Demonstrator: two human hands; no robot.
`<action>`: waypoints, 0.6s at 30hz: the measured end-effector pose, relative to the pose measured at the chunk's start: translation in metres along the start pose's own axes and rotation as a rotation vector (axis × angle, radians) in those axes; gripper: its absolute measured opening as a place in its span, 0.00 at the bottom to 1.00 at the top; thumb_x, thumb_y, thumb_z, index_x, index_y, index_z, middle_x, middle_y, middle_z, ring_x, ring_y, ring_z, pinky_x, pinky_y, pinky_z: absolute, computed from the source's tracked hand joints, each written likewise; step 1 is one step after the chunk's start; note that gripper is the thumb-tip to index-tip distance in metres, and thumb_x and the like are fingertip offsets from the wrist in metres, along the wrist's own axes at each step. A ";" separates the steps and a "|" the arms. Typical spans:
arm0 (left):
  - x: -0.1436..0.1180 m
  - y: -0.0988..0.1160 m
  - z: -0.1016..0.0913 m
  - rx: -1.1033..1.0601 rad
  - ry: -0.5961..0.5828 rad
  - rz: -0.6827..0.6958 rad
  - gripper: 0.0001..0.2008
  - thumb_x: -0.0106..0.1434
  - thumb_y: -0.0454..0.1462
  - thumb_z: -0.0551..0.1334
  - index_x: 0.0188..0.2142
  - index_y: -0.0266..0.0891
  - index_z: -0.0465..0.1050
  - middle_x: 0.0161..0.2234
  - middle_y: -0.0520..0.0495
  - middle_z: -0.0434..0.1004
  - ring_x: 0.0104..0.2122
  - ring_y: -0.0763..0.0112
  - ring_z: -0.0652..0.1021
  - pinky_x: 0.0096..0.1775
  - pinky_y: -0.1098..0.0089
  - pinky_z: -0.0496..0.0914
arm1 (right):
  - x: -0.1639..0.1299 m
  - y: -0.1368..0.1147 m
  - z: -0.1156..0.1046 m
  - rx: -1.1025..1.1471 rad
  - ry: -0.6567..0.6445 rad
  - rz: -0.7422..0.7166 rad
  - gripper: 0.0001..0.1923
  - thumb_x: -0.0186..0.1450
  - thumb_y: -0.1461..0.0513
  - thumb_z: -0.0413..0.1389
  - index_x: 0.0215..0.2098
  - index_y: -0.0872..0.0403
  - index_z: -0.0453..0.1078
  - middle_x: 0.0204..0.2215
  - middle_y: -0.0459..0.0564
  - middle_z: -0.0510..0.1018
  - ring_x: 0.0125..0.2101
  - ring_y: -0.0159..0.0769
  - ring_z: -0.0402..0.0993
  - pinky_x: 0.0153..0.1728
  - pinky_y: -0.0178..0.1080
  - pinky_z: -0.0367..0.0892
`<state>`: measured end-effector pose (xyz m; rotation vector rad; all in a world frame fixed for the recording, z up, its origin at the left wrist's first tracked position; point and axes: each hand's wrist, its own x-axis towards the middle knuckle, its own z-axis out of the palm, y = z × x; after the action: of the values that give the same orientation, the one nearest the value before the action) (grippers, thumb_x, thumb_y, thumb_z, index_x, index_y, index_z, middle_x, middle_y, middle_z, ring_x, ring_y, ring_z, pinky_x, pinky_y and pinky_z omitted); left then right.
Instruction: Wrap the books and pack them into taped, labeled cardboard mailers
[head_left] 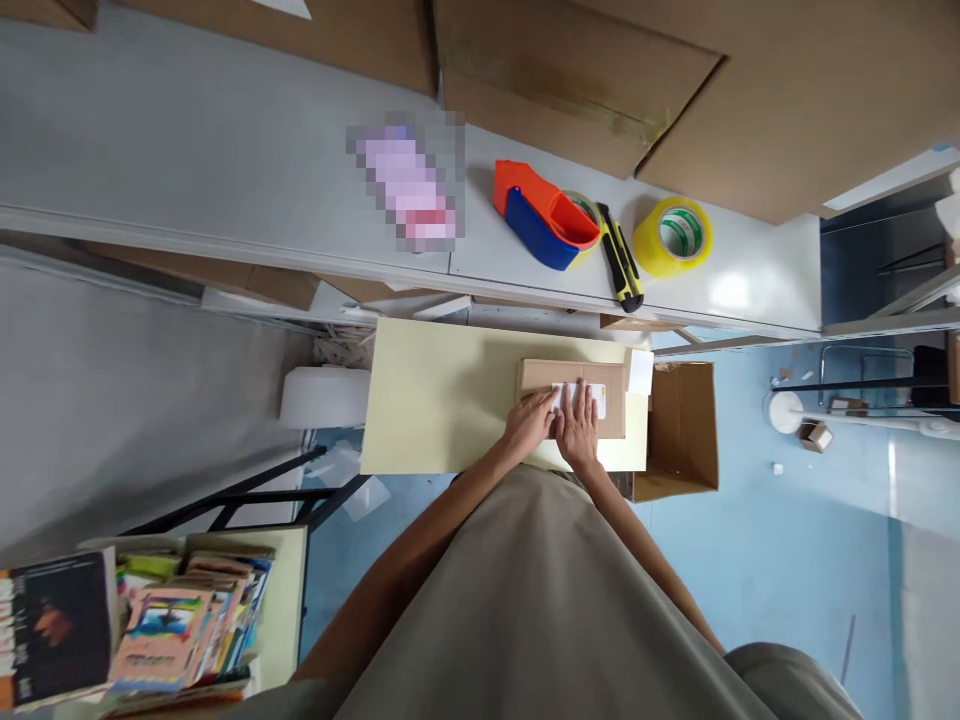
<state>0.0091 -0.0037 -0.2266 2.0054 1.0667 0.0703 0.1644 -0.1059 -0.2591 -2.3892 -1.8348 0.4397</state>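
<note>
A small flat cardboard box (540, 377) lies on a pale yellow table (435, 400) below me. A white label (592, 392) sits on the box top. My left hand (529, 422) rests flat on the box's near left part, fingers apart. My right hand (577, 425) lies flat beside it, pressing on the label. Neither hand grips anything.
A grey shelf (225, 170) above holds an orange and blue tape dispenser (544, 215), a yellow utility knife (621, 262) and a yellow tape roll (673, 236). An open cardboard box (679, 435) stands right of the table. Stacked books (150, 620) lie at lower left.
</note>
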 end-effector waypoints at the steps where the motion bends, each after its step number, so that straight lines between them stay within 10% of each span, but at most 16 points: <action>1: -0.001 0.000 -0.001 0.002 -0.004 0.012 0.32 0.80 0.32 0.60 0.80 0.42 0.69 0.68 0.35 0.82 0.65 0.51 0.82 0.64 0.57 0.80 | 0.000 -0.001 -0.001 -0.010 -0.033 -0.021 0.37 0.88 0.51 0.36 0.89 0.55 0.48 0.89 0.62 0.43 0.88 0.56 0.36 0.83 0.69 0.46; 10: -0.008 -0.006 0.001 0.017 -0.014 0.108 0.32 0.80 0.31 0.57 0.80 0.40 0.68 0.63 0.31 0.84 0.65 0.48 0.81 0.61 0.56 0.81 | -0.006 0.010 -0.007 -0.012 0.056 0.182 0.40 0.87 0.48 0.35 0.90 0.56 0.42 0.89 0.63 0.41 0.88 0.59 0.34 0.82 0.73 0.46; 18: -0.008 -0.008 0.002 -0.082 -0.048 0.138 0.32 0.78 0.28 0.57 0.79 0.39 0.68 0.68 0.32 0.81 0.67 0.50 0.80 0.64 0.57 0.80 | -0.029 0.005 -0.005 -0.068 -0.070 0.066 0.38 0.86 0.48 0.36 0.88 0.52 0.54 0.89 0.58 0.46 0.88 0.53 0.38 0.84 0.67 0.43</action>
<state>-0.0010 -0.0084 -0.2311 1.9939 0.8806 0.1360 0.1640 -0.1348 -0.2512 -2.5161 -1.8317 0.4803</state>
